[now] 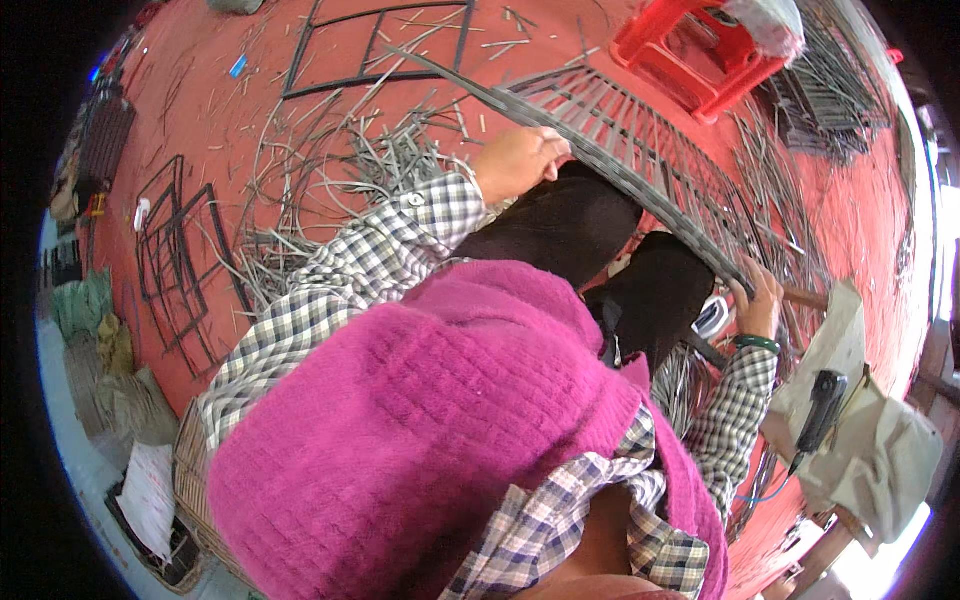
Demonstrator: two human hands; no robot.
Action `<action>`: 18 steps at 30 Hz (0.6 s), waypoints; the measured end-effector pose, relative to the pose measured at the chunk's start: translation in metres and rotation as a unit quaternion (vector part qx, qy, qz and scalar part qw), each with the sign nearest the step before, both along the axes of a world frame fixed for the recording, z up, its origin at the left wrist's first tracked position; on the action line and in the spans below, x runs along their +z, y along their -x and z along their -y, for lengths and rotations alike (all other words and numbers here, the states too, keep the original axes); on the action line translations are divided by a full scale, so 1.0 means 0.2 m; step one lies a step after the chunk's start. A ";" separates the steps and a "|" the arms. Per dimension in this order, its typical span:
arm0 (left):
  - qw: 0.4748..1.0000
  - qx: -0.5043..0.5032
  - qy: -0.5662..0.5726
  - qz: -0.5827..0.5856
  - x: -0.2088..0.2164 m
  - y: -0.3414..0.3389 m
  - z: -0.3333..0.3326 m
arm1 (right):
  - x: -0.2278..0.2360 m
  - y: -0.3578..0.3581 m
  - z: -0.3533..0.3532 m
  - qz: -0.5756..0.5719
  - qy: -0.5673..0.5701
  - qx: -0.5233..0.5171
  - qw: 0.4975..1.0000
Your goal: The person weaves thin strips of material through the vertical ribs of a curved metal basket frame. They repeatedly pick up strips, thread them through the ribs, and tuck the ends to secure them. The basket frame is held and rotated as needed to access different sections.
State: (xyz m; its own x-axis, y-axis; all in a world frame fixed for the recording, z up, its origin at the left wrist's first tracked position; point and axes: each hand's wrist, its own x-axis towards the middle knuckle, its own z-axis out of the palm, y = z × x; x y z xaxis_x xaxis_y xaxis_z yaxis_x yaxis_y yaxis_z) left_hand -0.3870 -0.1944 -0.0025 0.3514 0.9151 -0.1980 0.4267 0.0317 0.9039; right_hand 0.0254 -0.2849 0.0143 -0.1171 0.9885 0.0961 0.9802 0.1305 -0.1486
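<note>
- Pink knitted vest (420,430) fills foreground.
- Left hand (520,160) fingers curled on woven strip panel (620,150); right hand (762,300) fingers clamped on its edge, over the knees.
- Red floor (220,130) littered with strips (330,170), wire frames (180,260); red stool (690,55).

A magenta knitted vest (420,430) is showing a ribbed square texture over a black, white and grey checked shirt (385,250). The floor (200,110) is glowing red-orange under grey cane strips (330,170). A red plastic stool (690,55) is standing beside grey woven panel (640,150); a green bangle (757,343) is circling one wrist.
</note>
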 end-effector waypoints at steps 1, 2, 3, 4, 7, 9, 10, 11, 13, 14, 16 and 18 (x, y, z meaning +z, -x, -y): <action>0.994 -0.038 -0.093 -0.036 0.03 -0.03 0.01 | 0.03 0.13 -0.05 -0.122 0.047 0.001 0.991; 0.977 -0.071 -0.185 -0.074 0.05 -0.06 0.02 | 0.05 0.29 -0.08 -0.288 0.124 -0.029 0.949; 0.969 -0.060 -0.191 -0.142 0.06 -0.11 0.05 | 0.07 0.44 -0.11 -0.370 0.138 0.038 0.918; 0.951 -0.079 -0.198 -0.223 0.07 -0.14 0.06 | 0.06 0.61 -0.15 -0.477 0.173 0.041 0.861; 0.939 -0.081 -0.216 -0.255 0.05 -0.13 0.05 | 0.08 0.93 -0.26 -0.587 0.188 0.005 0.788; 0.936 -0.076 -0.226 -0.258 0.04 -0.05 0.03 | 0.10 1.05 -0.32 -0.607 0.170 -0.007 0.776; 0.964 -0.089 -0.174 -0.180 0.03 0.01 0.02 | 0.11 1.08 -0.35 -0.618 0.162 -0.018 0.769; 0.982 -0.096 -0.125 -0.105 0.03 0.04 0.02 | 0.12 1.09 -0.37 -0.617 0.168 -0.063 0.766; 0.988 -0.092 -0.113 -0.043 0.03 0.11 0.02 | 0.15 1.12 -0.40 -0.660 0.207 -0.038 0.721; 0.986 -0.085 -0.126 -0.072 0.03 0.13 0.02 | 0.17 1.14 -0.40 -0.668 0.229 -0.064 0.705; 0.976 -0.077 -0.166 -0.115 0.04 0.12 0.03 | 0.17 1.20 -0.39 -0.652 0.271 0.006 0.709; 0.973 -0.081 -0.138 -0.164 0.04 0.10 0.04 | 0.15 1.29 -0.39 -0.591 0.289 0.058 0.751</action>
State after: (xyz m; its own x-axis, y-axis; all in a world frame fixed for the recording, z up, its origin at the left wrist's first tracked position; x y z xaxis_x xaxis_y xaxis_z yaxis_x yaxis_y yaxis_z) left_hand -0.4080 -0.2028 0.0063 0.4542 0.8875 -0.0778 0.6735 -0.2849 0.6821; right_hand -0.2321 -0.2070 0.0453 -0.3759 0.8946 -0.2416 0.1066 -0.2172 -0.9703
